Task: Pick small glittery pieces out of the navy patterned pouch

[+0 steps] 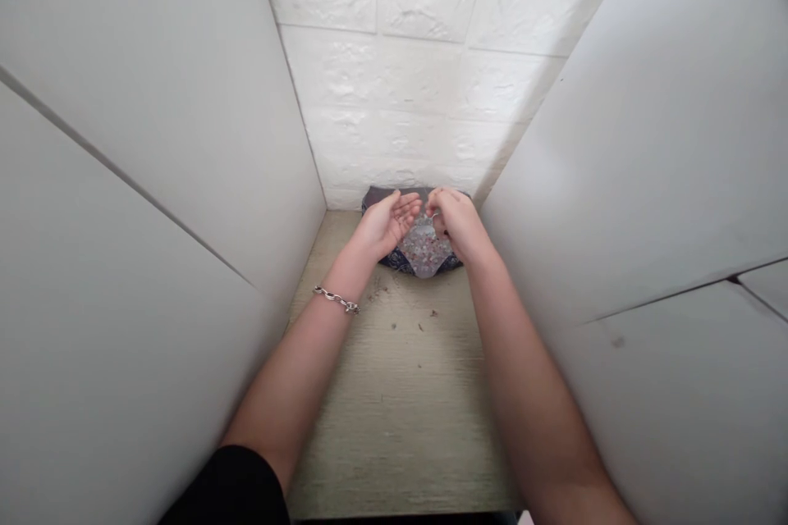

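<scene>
A clear plastic bag (424, 250) of small pink and whitish bits lies at the far end of the wooden surface. Beneath and around it shows a dark blue patterned cloth or pouch (455, 256). My left hand (389, 223) is held over the left side of the bag, palm turned up, its fingers stretched and slightly cupped. On the right, my right hand (455, 217) has its fingers curled in a pinch above the bag. A thin pale loop shows near those fingertips; what they hold is too small to name.
Pale panels rise close on the left (153, 139) and right (646, 139). A white brick-textured wall (406, 74) closes off the back. Several dark crumbs (420, 326) lie on the greenish wooden surface (400, 426), whose front edge is near me.
</scene>
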### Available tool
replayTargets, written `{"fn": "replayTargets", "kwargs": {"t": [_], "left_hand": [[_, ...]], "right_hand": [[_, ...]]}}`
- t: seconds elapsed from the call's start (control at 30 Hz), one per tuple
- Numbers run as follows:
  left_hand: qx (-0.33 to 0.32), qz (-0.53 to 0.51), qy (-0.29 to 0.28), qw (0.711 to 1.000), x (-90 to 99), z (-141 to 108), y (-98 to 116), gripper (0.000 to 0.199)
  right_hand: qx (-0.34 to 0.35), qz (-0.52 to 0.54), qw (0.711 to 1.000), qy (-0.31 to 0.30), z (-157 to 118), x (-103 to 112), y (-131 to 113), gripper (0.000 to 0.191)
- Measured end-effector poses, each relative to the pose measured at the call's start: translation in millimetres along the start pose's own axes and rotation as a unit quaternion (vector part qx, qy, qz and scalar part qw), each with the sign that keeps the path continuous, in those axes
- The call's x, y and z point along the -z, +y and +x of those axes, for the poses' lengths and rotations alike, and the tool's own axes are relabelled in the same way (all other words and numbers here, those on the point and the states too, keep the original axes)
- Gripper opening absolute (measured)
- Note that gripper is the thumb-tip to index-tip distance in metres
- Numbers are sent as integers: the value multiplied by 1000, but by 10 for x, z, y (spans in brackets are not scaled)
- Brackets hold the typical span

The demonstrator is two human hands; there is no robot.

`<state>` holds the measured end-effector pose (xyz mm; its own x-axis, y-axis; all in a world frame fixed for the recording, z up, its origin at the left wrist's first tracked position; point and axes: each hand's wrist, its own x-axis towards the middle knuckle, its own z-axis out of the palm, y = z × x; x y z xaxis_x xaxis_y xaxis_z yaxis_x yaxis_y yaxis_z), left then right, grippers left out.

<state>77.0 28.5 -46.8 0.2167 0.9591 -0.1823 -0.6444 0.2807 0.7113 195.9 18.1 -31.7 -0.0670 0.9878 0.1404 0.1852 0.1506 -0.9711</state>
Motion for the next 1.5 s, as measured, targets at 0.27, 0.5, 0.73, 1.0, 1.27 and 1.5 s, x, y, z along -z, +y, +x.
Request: {"fn": "replayTargets", "kwargs": {"t": [0.27, 0.5, 0.73, 1.0, 1.27, 1.5], "left_hand": [[-4, -87, 20, 996, -22, -54, 55, 39], [70, -81, -15, 994, 67, -75, 143, 16], [54, -34, -29, 998, 55, -18, 88, 18], [5, 16, -87, 996, 76, -29, 48, 16], [4, 24, -110, 994, 115, 16, 9, 6], [12, 7, -115, 993, 103, 12, 12, 11]], "right_hand": [[-4, 250, 968, 27, -13, 91, -78, 14], [25, 259, 965, 44, -3, 86, -85, 12], [50, -3, 992, 114, 7, 28, -13, 17], [112, -275, 947, 124, -55, 60, -70, 26], [92, -376, 916, 109, -147, 51, -205, 25], [80, -424, 894, 121, -171, 33, -203, 27]]}}
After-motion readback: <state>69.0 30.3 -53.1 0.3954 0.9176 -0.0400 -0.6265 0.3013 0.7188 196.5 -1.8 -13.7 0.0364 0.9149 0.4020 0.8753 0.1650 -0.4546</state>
